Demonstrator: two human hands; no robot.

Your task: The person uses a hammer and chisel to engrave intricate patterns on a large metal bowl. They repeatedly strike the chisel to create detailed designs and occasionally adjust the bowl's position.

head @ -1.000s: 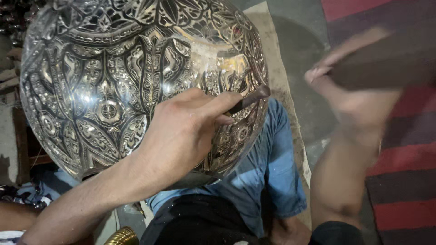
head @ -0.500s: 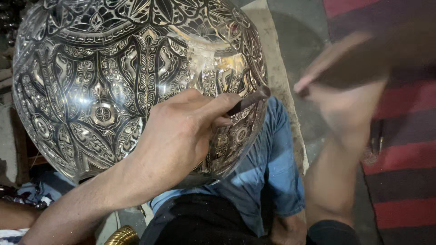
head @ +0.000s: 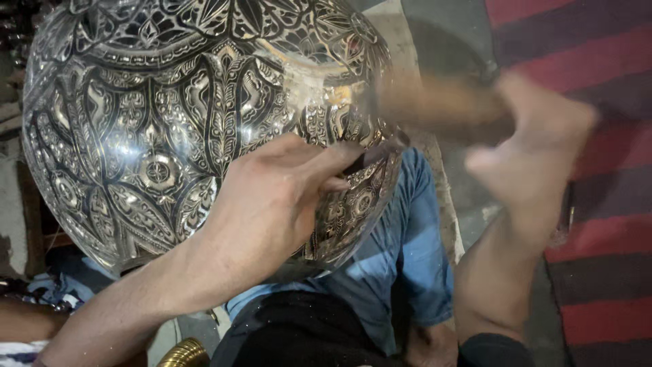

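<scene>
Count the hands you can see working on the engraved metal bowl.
2. The left hand rests on the engraved metal bowl, pinching a thin chisel. The right hand, blurred, grips a hammer beside the bowl. None appears hidden.

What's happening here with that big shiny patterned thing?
A person is engraving a large silvery metal vessel covered in ornate patterns. The left hand rests on its surface, pinching a thin dark chisel against it. The right hand grips a wooden hammer, blurred in mid-swing near the chisel's end.
</scene>
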